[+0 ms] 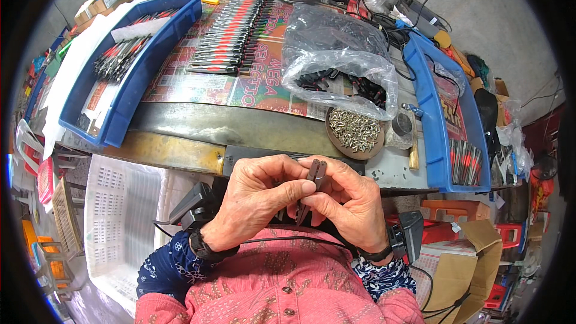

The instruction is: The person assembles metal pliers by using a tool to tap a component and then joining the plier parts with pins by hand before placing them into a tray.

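Both my hands meet close to my chest, just below the workbench's front edge (pixel 180 150). My left hand (pixel 258 201) and my right hand (pixel 345 201) pinch a small dark tool (pixel 314 175) together, a slim two-armed piece held upright between thumbs and fingertips. Its lower tip pokes down between my palms. A round brown dish (pixel 336 142) heaped with small shiny metal pieces (pixel 354 128) sits on the bench just beyond my right hand.
A clear plastic bag (pixel 336 60) of dark parts lies mid-bench. Rows of red-and-black tools (pixel 231 30) lie behind it. Blue trays stand at the left (pixel 138 78) and right (pixel 429 114). A white crate (pixel 120 204) sits lower left, cardboard boxes (pixel 474 258) lower right.
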Tool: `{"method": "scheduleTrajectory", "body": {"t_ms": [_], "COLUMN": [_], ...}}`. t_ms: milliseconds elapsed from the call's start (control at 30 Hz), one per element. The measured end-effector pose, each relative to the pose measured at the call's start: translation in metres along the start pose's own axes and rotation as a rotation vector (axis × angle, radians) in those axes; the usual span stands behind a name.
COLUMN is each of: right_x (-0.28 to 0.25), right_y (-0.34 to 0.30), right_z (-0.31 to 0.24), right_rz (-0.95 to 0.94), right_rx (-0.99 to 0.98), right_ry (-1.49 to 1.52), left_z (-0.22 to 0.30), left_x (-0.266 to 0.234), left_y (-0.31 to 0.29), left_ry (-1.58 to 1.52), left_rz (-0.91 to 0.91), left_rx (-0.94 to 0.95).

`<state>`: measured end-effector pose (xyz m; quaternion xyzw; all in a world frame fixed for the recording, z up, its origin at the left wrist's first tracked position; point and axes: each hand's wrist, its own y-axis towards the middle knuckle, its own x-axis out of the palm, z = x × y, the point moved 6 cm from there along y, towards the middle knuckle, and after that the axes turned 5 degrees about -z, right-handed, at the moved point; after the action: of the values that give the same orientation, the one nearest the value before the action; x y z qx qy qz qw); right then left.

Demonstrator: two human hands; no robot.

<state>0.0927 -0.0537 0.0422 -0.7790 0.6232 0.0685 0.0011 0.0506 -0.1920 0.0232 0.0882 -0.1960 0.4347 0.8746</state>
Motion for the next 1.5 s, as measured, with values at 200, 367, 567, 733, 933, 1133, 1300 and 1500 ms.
{"method": "scheduleTrajectory", "body": {"t_ms": [200, 367, 567, 733, 933, 1133, 1300, 1500], "right_x": [-0.001, -0.001, 0.000, -0.001, -0.008, -0.021, -0.031, -0.040], "right_y": [0.000, -0.001, 0.000, 0.005, 0.018, 0.040, 0.054, 0.063], "right_z": [0.000, -0.001, -0.002, -0.004, -0.015, -0.031, -0.039, -0.050], "right_rz": [-0.002, -0.013, -0.017, -0.015, -0.023, -0.030, -0.017, 0.010], "right_rx": [-0.002, -0.004, -0.001, 0.004, -0.005, -0.078, -0.136, -0.191], "right_ry": [-0.006, -0.002, 0.005, 0.013, 0.069, 0.026, 0.009, 0.023], "left_z": [-0.001, -0.002, -0.002, 0.002, 0.017, 0.041, 0.056, 0.068], "left_x": [0.001, 0.001, 0.000, 0.001, 0.001, 0.006, 0.008, 0.013], "left_y": [0.001, 0.001, 0.001, 0.005, 0.018, 0.037, 0.050, 0.064], "left_ry": [-0.004, 0.007, 0.001, 0.013, 0.065, 0.088, 0.155, 0.159], "left_rz": [-0.003, 0.001, -0.004, -0.016, -0.026, -0.050, -0.044, -0.032], "left_rx": [0.003, 0.000, -0.009, 0.007, 0.083, 0.148, 0.178, 0.234]}}
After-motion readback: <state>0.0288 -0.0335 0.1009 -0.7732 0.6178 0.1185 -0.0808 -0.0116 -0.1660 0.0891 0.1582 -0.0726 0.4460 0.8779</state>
